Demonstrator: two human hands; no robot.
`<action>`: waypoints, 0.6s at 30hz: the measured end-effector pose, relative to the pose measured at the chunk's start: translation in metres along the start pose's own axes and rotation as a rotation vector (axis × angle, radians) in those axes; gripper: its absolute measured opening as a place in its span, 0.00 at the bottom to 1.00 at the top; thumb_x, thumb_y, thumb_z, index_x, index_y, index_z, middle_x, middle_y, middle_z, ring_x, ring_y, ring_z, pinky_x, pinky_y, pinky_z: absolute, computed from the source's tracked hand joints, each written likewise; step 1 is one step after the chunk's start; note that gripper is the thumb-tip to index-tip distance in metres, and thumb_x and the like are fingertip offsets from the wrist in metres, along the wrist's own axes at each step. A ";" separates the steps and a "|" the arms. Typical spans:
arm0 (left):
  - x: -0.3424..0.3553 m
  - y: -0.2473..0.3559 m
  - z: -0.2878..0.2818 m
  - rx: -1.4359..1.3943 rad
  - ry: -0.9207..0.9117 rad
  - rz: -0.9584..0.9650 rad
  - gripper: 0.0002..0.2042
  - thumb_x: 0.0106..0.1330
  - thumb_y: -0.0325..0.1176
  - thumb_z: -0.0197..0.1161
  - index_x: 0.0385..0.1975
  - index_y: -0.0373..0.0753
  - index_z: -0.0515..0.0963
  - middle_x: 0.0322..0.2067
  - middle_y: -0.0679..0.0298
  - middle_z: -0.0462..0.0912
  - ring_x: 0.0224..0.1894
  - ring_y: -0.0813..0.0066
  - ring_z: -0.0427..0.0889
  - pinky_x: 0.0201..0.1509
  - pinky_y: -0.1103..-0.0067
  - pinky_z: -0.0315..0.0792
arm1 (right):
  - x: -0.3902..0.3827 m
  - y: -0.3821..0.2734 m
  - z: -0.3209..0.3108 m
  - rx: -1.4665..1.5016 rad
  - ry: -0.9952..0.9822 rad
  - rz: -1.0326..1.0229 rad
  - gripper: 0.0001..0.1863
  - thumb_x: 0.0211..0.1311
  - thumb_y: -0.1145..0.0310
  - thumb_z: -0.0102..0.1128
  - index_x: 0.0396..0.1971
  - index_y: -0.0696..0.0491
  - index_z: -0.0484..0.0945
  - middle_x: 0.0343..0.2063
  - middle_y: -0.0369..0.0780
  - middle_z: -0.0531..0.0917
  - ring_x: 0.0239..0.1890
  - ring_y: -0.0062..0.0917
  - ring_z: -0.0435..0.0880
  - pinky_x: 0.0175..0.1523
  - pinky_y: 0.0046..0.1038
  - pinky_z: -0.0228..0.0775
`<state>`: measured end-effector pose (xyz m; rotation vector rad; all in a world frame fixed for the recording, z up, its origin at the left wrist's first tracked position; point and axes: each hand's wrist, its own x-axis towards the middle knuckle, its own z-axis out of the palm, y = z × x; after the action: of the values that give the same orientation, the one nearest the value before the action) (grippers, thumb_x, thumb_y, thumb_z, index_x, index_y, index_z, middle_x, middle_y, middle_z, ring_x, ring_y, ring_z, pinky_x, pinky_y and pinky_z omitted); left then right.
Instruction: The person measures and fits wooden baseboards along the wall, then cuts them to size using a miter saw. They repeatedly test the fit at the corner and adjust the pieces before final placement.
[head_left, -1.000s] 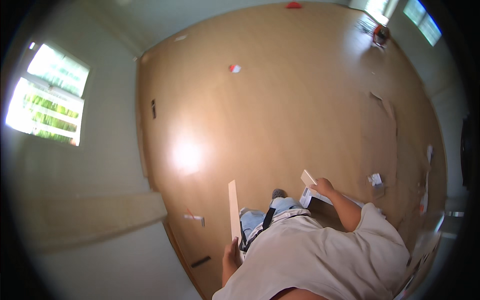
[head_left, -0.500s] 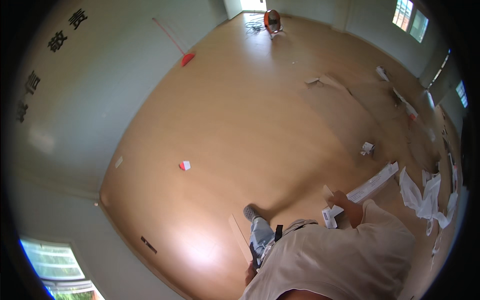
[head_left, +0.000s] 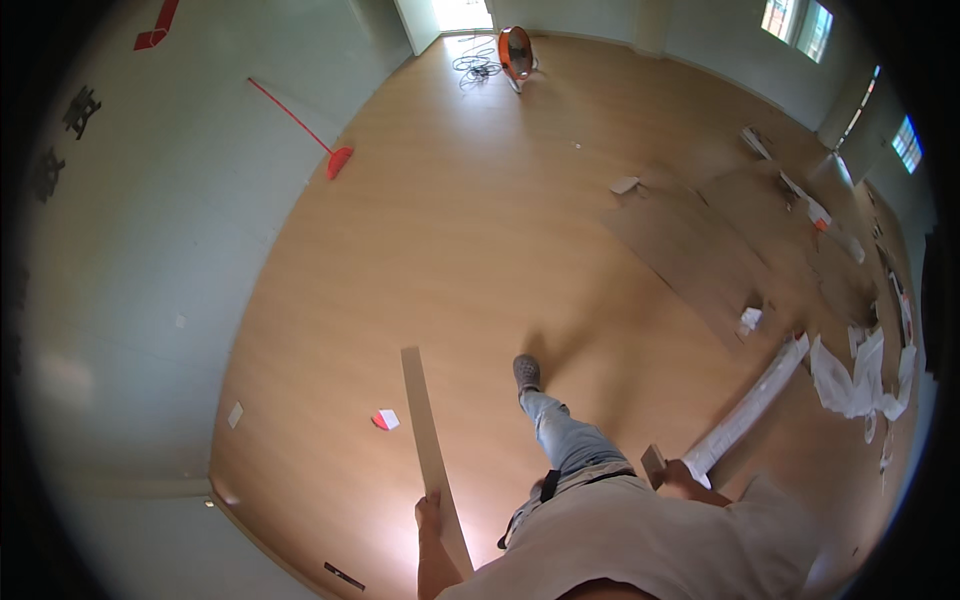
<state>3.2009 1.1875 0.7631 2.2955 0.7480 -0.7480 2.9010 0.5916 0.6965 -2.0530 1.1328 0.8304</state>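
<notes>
My left hand (head_left: 428, 513) is closed round the edge of a long, narrow wood-coloured board (head_left: 421, 412). That board slants up and forward over the floor on my left, and its lower end runs down beside my forearm. On my right side, my right hand (head_left: 680, 480) grips a second wood-coloured board (head_left: 652, 462), of which only a short end shows. Just beyond this hand a long, white carton (head_left: 750, 408) lies on the floor. A red and white object (head_left: 386, 420) is on the floor left of the long board.
Flattened cardboard sheets (head_left: 690, 255) cover floor on the right, near crumpled white wrapping (head_left: 850, 375). A red broom (head_left: 340, 162) leans on the left wall. An orange drum fan (head_left: 516, 54) stands at the back beside a coiled cable (head_left: 478, 66). My shoe (head_left: 526, 372) is ahead.
My left hand has swung out and forward, bringing the long board further into view. My view has shifted as I step, and the right hand's board sits lower in it.
</notes>
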 end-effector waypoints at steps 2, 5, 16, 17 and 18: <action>0.018 0.082 -0.016 0.053 0.071 0.063 0.27 0.67 0.56 0.63 0.42 0.31 0.82 0.37 0.44 0.86 0.40 0.47 0.84 0.46 0.61 0.76 | 0.037 -0.043 0.002 0.024 0.005 0.060 0.28 0.43 0.51 0.71 0.42 0.55 0.87 0.36 0.50 0.88 0.42 0.41 0.89 0.47 0.38 0.79; 0.048 0.174 -0.020 0.118 0.227 0.219 0.26 0.65 0.55 0.64 0.43 0.33 0.81 0.37 0.40 0.84 0.43 0.40 0.83 0.45 0.56 0.75 | 0.108 -0.116 -0.026 0.067 0.052 0.097 0.26 0.45 0.53 0.70 0.43 0.54 0.87 0.35 0.49 0.88 0.41 0.38 0.89 0.46 0.37 0.80; 0.179 0.499 -0.082 0.131 0.497 0.740 0.16 0.65 0.39 0.69 0.28 0.37 0.70 0.22 0.47 0.80 0.26 0.43 0.81 0.27 0.58 0.74 | 0.287 -0.551 -0.315 0.376 0.267 -0.493 0.28 0.58 0.50 0.66 0.32 0.67 0.82 0.25 0.51 0.85 0.30 0.35 0.86 0.36 0.37 0.74; 0.205 0.519 -0.082 0.146 0.516 0.757 0.16 0.64 0.40 0.70 0.27 0.37 0.70 0.22 0.48 0.80 0.26 0.44 0.81 0.26 0.59 0.74 | 0.308 -0.575 -0.327 0.438 0.276 -0.512 0.28 0.58 0.50 0.66 0.33 0.67 0.82 0.26 0.50 0.85 0.30 0.34 0.86 0.37 0.36 0.74; 0.228 0.538 -0.091 0.150 0.566 0.789 0.16 0.64 0.40 0.71 0.27 0.38 0.70 0.22 0.49 0.80 0.25 0.45 0.81 0.26 0.59 0.74 | 0.321 -0.602 -0.337 0.408 0.278 -0.485 0.29 0.60 0.49 0.66 0.34 0.67 0.82 0.28 0.48 0.86 0.32 0.32 0.86 0.38 0.35 0.74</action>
<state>3.7396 0.9682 0.8688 2.6584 -0.0477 0.2210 3.6398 0.4329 0.7867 -1.9972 0.7996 0.0694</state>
